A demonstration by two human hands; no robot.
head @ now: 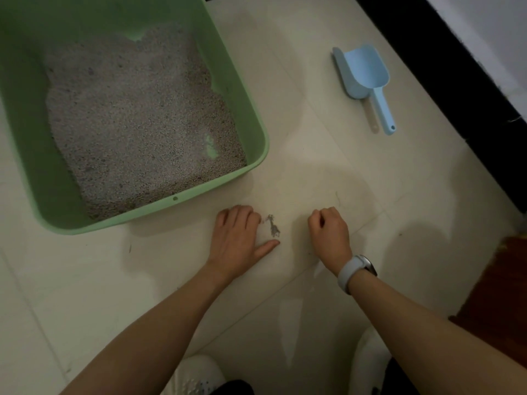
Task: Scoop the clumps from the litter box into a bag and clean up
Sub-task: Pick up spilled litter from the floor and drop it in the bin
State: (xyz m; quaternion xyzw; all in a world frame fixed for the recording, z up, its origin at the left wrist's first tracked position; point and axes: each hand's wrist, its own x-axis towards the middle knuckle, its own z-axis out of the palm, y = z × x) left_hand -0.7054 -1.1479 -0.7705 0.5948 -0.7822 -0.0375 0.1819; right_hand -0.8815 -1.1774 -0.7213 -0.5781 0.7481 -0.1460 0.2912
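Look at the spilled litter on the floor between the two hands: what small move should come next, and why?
Probably the left hand should sweep the small pile of spilled litter toward the right hand. The grains lie loose on the floor tile between both hands, outside the green litter box, and the blue scoop lies beyond reach.

A person crouches over a pale tiled floor (313, 138). The left hand (238, 240) rests on the tile, fingers curled, thumb stretched out beside a small grey smear of spilled litter (273, 226). The right hand (330, 232), wearing a pale-strapped watch (355, 270), is loosely fisted nearby. A green plastic litter box (251, 109) holding grey granules sits upper left; a light-blue plastic scoop (363, 75) lies well apart, upper right.
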